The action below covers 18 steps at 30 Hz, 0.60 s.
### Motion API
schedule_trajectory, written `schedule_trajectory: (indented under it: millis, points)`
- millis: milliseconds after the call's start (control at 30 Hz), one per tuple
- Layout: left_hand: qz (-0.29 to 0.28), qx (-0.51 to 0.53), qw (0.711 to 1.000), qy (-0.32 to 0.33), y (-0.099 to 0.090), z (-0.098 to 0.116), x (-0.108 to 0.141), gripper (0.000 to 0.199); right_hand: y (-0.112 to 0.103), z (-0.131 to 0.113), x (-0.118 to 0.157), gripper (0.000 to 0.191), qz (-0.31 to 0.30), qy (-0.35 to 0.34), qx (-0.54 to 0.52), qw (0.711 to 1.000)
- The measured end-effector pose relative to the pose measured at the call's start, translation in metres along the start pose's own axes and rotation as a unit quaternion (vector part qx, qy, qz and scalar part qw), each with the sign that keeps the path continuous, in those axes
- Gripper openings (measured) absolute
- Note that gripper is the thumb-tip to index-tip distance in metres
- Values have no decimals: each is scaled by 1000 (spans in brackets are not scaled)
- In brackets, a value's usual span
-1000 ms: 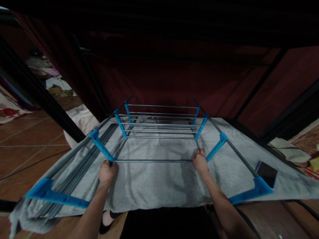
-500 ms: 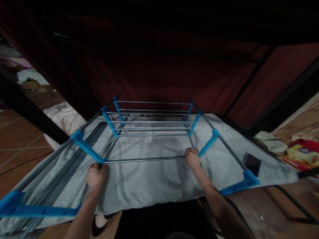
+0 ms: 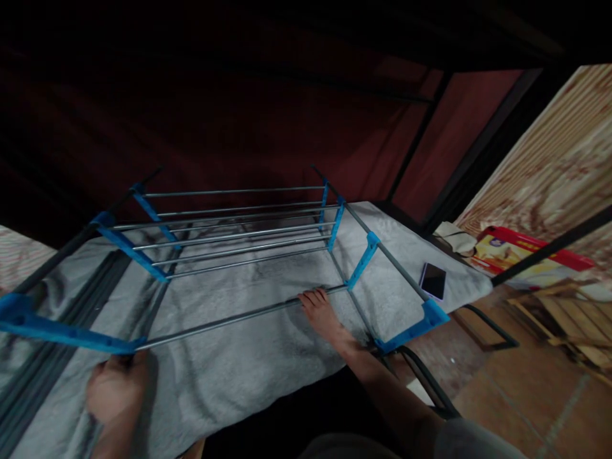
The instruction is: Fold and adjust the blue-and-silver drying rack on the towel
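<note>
The fingers of the right hand (image 3: 321, 312) are bent over the near crossbar (image 3: 229, 320), closed on it a little short of its right end. The left hand (image 3: 117, 386) is at the bar's left end, just under the left blue piece (image 3: 67, 335); its fingertips are hidden, so I cannot tell if they are clamped. The bar runs from this piece to the right blue piece (image 3: 362, 261), above the grey cloth (image 3: 268, 363). To handle it well, I think the right hand would be better closer to its blue piece, with even pressure on both sides, so that the bar does not twist. Beyond the bar are the finished rungs (image 3: 239, 242); left of it, loose tubes (image 3: 90, 293); to its right, a phone (image 3: 433, 281).
</note>
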<state>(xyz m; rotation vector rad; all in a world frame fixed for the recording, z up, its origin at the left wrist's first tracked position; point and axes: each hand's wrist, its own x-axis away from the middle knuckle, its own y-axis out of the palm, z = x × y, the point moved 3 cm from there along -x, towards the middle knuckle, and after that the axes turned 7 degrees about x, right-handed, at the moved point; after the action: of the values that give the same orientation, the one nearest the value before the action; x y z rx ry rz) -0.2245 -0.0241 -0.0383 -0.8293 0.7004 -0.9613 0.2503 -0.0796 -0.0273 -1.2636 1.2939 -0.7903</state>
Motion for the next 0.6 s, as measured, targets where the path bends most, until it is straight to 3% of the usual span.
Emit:
schedule_trajectory:
  millis: [100, 233, 400, 600]
  points:
    - [1, -64, 998, -14, -7, 13, 13, 59, 3, -1, -2, 38, -10, -6, 5, 1000]
    - [19, -45, 998, -30, -14, 27, 22, 44, 16, 5, -2, 31, 22, -9, 38, 999]
    - [39, -21, 998, -43, -12, 24, 23, 34, 26, 14, -2, 27, 71, -71, 65, 993]
    - [50, 13, 998, -38, -9, 19, 26, 28, 26, 18, 1, 29, 83, -97, 73, 989]
